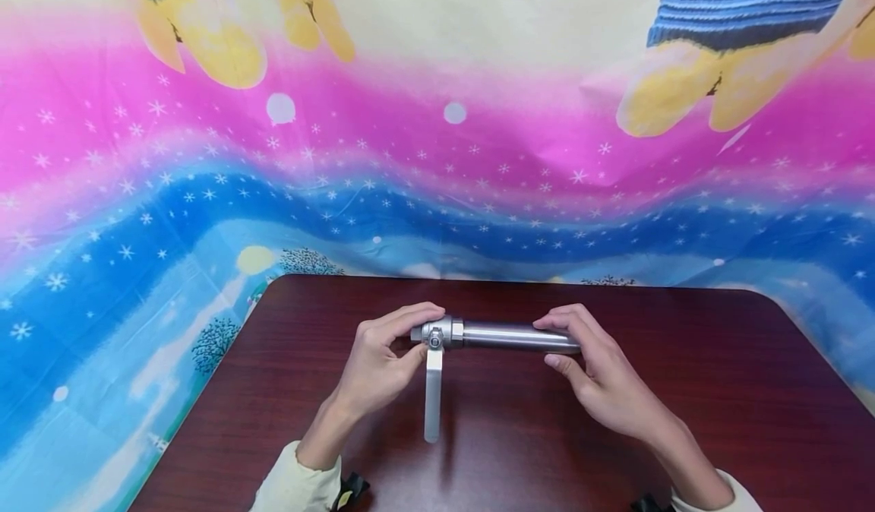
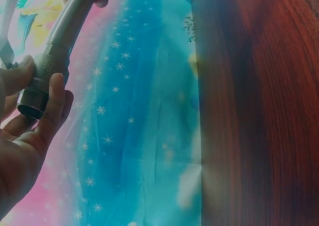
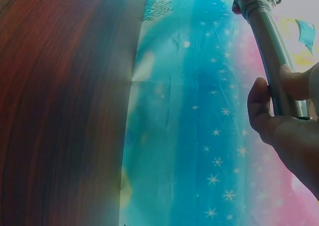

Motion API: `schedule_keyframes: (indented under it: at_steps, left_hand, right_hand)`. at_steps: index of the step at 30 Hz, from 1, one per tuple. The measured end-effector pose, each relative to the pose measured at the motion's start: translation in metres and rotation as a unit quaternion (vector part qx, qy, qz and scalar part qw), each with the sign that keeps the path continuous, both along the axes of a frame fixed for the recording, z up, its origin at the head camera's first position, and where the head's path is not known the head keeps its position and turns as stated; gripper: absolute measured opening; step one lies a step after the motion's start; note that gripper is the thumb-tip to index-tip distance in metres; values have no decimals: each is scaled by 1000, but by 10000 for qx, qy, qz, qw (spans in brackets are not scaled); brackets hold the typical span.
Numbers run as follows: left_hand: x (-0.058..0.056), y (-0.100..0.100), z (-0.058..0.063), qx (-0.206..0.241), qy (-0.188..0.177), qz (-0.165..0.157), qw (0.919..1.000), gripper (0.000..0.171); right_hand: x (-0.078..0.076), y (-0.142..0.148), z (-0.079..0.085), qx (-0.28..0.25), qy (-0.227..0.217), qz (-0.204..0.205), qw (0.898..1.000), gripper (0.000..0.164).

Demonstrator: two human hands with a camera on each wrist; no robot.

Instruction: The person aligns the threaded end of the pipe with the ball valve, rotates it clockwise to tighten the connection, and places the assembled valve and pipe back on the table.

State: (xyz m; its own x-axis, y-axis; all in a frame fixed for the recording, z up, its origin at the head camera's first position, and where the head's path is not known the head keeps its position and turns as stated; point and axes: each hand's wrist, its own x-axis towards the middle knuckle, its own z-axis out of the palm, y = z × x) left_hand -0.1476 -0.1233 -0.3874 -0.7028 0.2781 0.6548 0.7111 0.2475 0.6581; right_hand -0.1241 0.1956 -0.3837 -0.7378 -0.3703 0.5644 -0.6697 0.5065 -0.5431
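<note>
A steel ball valve [image 1: 447, 331] is joined at its right end to a shiny metal pipe [image 1: 513, 336], and both lie level across the head view. My left hand [image 1: 383, 360] grips the valve body between thumb and fingers. From the valve, a flat lever handle [image 1: 434, 398] points toward me. At the far right end of the pipe, my right hand [image 1: 604, 375] holds it with the thumb below and fingers above. The left wrist view shows the open round end of the valve [image 2: 34, 104] between my fingers. In the right wrist view, thumb and fingers wrap the pipe [image 3: 274, 56].
Below the hands spreads a dark red-brown wooden table [image 1: 519, 451] with rounded far corners. Behind its far edge hangs a printed cloth [image 1: 424, 162] in pink and blue with snowflakes. Pale sleeves [image 1: 301, 481] cover my forearms, with a black strap [image 1: 352, 489] near the left wrist.
</note>
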Motion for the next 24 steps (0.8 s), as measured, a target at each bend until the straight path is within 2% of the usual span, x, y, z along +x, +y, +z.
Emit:
schedule_keyframes:
  at_steps: [9,18,24]
  left_hand:
    - [1,1,2,49,44,-37,10000,53]
    - [1,1,2,23,15,-14,10000,51]
    - [0,1,1,4,104,-2,9999,51]
  right_hand:
    - [0,1,0,-60,3,44,10000,52]
    - [0,2,1,-4,-208,11,9998,52]
    - [1,0,-1,-125,-217,143,9996,59]
